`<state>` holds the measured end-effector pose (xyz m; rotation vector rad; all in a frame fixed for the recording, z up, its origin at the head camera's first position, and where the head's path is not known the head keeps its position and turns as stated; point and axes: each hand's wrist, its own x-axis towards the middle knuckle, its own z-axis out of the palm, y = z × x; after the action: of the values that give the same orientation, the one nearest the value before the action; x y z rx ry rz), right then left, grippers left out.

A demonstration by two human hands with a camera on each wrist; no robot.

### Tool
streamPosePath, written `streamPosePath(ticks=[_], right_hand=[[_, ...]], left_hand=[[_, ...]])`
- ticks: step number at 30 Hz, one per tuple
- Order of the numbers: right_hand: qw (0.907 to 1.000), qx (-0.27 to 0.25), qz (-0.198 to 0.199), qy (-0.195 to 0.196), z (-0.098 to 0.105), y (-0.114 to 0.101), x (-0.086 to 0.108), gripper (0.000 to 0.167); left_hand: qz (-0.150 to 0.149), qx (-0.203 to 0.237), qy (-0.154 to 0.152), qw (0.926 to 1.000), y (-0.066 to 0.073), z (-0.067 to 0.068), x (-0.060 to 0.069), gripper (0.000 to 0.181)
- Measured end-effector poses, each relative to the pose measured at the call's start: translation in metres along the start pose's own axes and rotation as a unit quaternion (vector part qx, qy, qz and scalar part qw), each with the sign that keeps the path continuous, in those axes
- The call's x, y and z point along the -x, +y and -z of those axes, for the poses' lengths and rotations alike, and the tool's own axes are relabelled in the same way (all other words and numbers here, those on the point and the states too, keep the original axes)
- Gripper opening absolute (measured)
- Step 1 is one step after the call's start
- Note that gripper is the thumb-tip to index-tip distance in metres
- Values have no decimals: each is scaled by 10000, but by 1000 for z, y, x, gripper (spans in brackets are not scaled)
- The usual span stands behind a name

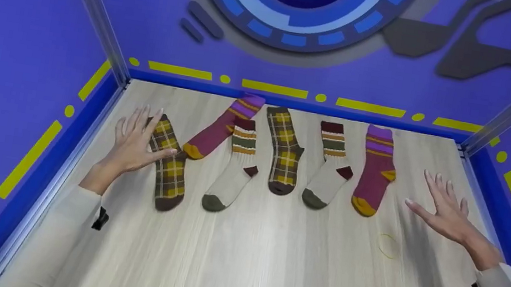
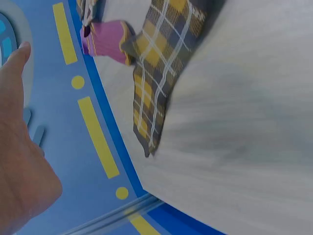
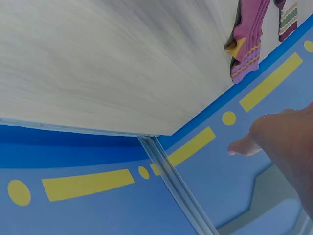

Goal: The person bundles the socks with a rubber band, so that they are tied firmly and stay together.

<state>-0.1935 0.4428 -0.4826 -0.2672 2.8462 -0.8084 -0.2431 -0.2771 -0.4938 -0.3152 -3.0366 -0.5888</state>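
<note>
Several socks lie spread out on the wood-grain table. My left hand [image 1: 136,146], fingers spread, is over the leftmost plaid sock [image 1: 169,171] and covers part of its edge; nothing is gripped. To its right are a purple-and-maroon sock [image 1: 214,132], a cream sock with striped cuff [image 1: 232,178], a second plaid sock [image 1: 285,158], another cream sock [image 1: 326,179] and another maroon sock [image 1: 374,176]. The cream sock's cuff overlaps the first maroon one. My right hand [image 1: 445,212] is held with fingers extended right of the last sock, holding nothing.
A thin yellow rubber band [image 1: 388,246] lies on the table [image 1: 257,265] near the right hand's shadow. Blue-purple panels with yellow markings [image 1: 274,88] wall the back and both sides. Metal posts [image 1: 102,14] stand at the back corners.
</note>
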Motion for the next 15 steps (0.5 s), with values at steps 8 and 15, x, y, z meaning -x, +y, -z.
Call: streamPosePath(ticks=[8, 15], right_hand=[[9996, -268, 23, -86, -3, 5, -3, 94], [9976, -628, 152, -257, -8, 8, -9, 91]], left_hand=[[-119, 340, 35, 9993, 10, -13, -5, 107], [-285, 919, 48, 9954, 24, -26, -5, 104]])
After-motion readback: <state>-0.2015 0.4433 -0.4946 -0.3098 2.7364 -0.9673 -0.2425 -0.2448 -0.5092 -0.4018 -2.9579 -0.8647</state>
